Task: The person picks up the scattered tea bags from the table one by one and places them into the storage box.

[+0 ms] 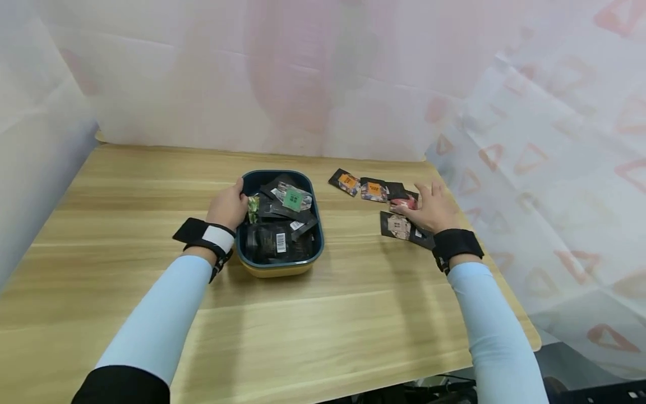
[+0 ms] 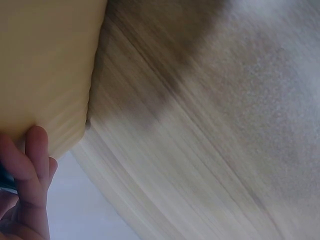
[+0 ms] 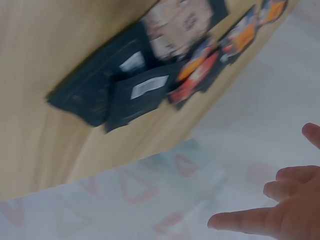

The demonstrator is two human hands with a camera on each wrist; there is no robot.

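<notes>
The yellow outer wall of a container (image 2: 45, 65) fills the upper left, standing on the blurred wood-grain bench (image 2: 210, 150). At the lower left, fingers (image 2: 35, 160) of the left hand (image 2: 22, 200) touch the container's lower corner.

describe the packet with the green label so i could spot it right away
On the wooden table stands a dark-rimmed tub full of black packets, gripped by the left hand. The packet lies on top at the far end, the only one with a green square label.

Packets (image 1: 280, 221) in tub (image 1: 278, 268), table (image 1: 323, 314) centre; loose packets (image 1: 375, 191) right of tub.
</notes>
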